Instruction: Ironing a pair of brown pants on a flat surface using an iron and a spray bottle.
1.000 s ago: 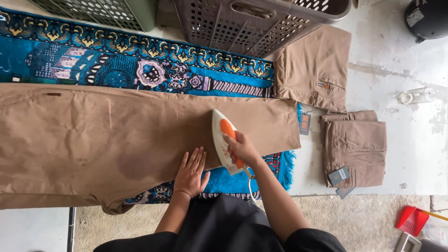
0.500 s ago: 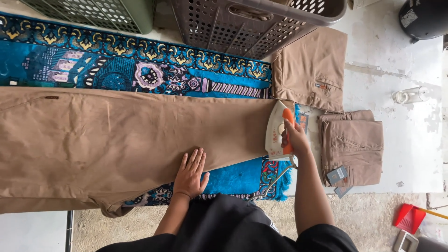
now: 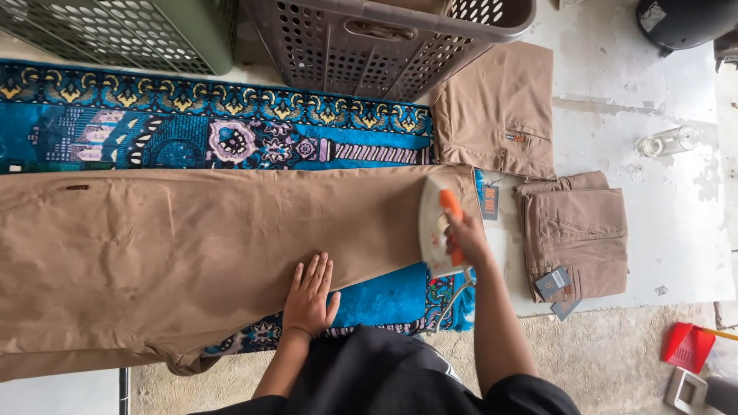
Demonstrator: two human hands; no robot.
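Observation:
Tan trousers (image 3: 169, 253) lie spread flat across a blue patterned rug (image 3: 192, 138) on the floor. My right hand (image 3: 467, 240) grips the orange handle of a white clothes iron (image 3: 438, 227), which rests on the trouser leg near its hem at the right end. My left hand (image 3: 309, 297) lies flat, fingers together, on the lower edge of the trouser fabric, left of the iron.
A folded tan garment (image 3: 498, 115) and a second folded pair with tags (image 3: 576, 234) lie to the right on the white floor. A grey laundry basket (image 3: 369, 38) and a green basket (image 3: 123, 31) stand beyond the rug. A clear glass (image 3: 667, 141) lies at right.
The iron slid right along the trouser leg from its middle toward the hem, then drew back slightly. My left hand stayed pressed on the fabric.

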